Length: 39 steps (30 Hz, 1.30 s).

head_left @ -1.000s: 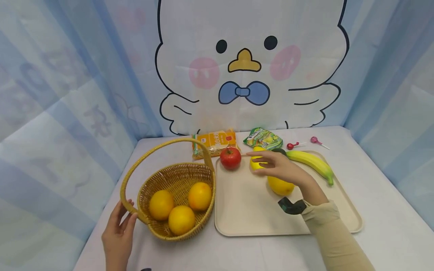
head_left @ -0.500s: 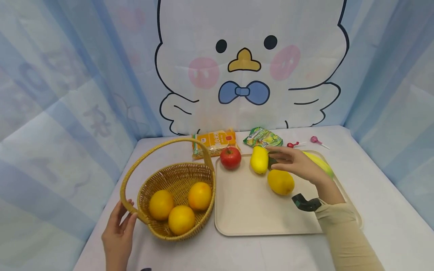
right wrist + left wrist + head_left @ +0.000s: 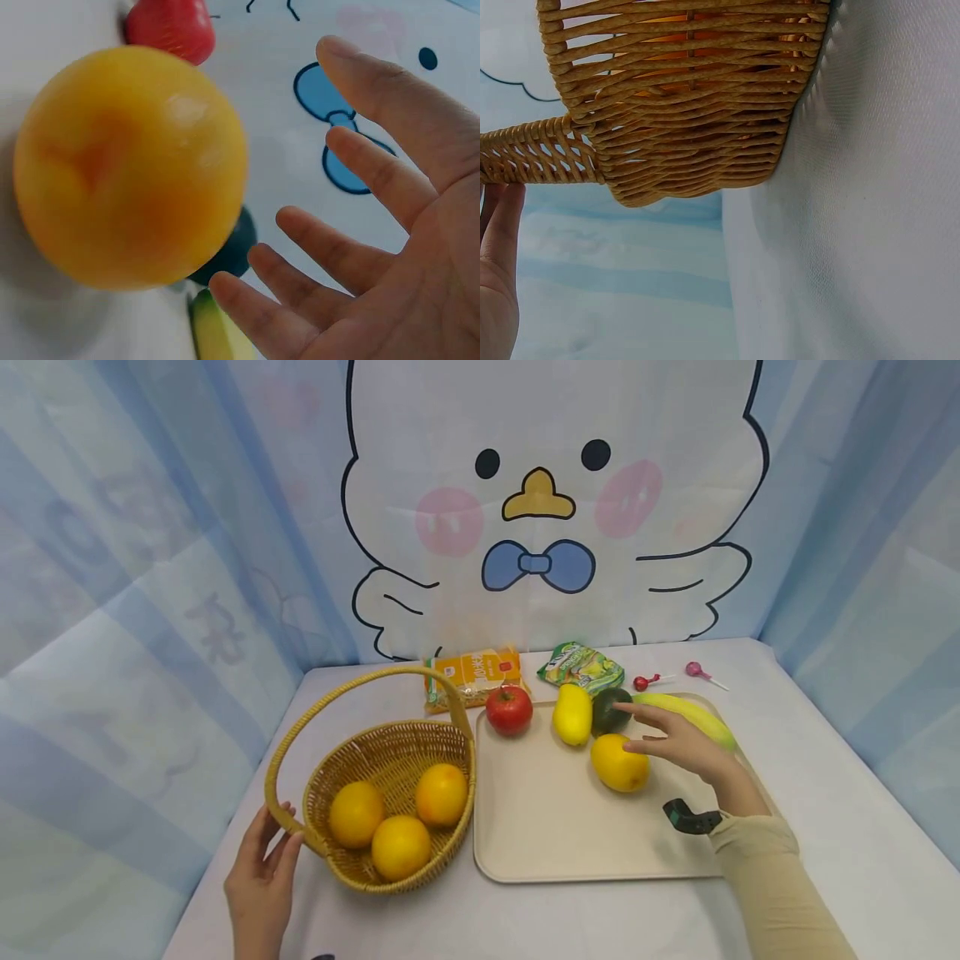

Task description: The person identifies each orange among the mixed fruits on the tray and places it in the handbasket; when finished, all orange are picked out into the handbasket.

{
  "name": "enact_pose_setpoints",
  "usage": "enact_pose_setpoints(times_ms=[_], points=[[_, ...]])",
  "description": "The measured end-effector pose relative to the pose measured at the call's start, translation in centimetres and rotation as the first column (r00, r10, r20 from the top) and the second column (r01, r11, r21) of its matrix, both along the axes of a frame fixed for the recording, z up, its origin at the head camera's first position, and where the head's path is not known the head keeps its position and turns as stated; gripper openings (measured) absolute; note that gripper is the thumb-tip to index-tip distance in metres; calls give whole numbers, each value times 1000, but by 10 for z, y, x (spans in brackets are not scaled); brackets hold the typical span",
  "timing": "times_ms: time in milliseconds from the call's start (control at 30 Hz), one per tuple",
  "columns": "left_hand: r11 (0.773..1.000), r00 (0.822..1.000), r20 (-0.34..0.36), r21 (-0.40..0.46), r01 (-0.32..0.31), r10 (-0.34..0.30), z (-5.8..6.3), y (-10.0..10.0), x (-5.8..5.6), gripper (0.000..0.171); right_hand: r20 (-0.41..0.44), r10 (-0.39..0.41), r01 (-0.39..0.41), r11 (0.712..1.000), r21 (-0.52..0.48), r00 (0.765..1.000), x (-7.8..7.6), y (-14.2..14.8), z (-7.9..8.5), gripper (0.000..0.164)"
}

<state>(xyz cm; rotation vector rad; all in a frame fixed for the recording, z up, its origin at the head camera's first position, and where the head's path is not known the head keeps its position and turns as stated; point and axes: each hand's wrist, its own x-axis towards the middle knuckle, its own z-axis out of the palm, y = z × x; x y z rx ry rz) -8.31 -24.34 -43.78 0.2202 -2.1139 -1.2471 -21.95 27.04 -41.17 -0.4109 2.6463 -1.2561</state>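
My left hand [image 3: 262,877] holds the foot of the handle of a wicker basket [image 3: 322,785], thumb and fingers on either side. In the left wrist view, fingertips meet the handle [image 3: 540,154]. Several round orange-yellow fruits, such as this orange [image 3: 402,848], lie in the basket. My right hand [image 3: 686,743] hovers over the tray [image 3: 540,827], fingers spread and holding nothing. Closest to it is a yellow-orange fruit [image 3: 619,763], large in the right wrist view. A dark green avocado [image 3: 611,712] lies just behind, partly covered by the fingers.
On the tray are a red apple [image 3: 509,710], an oblong yellow fruit [image 3: 573,715] and a banana [image 3: 690,718], partly behind the hand. Behind the tray lie an orange food packet [image 3: 476,675], a green candy bag [image 3: 581,667] and two lollipops, one red [image 3: 647,682], one pink [image 3: 696,670].
My right hand has moved right and slightly nearer, from above the oblong yellow fruit, uncovering it and the avocado. The left hand and basket have stayed put.
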Motion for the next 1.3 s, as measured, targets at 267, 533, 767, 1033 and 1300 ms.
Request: enact_pose_setpoints(times_ms=[267, 533, 767, 1033, 1300], points=[[1000, 999, 37, -7, -16, 16, 4, 2, 1, 59, 23, 6, -6, 1000, -5, 1000, -4, 6, -22, 69], [1000, 1000, 19, 2, 21, -21, -6, -6, -2, 58, 142, 43, -38, 999, -37, 989, -4, 8, -35, 72], [998, 998, -25, -6, 64, -65, -26, -20, -8, 57, 280, 48, -32, 997, -64, 959, -3, 5, -41, 76], [1000, 999, -26, 8, 30, -30, -4, -4, -1, 56, 328, 41, -14, 996, -84, 944, -3, 4, -45, 74], [1000, 1000, 15, -11, -7, 7, 2, -1, 0, 59, 298, 49, -24, 996, -85, 953, 0, 4, -43, 73]])
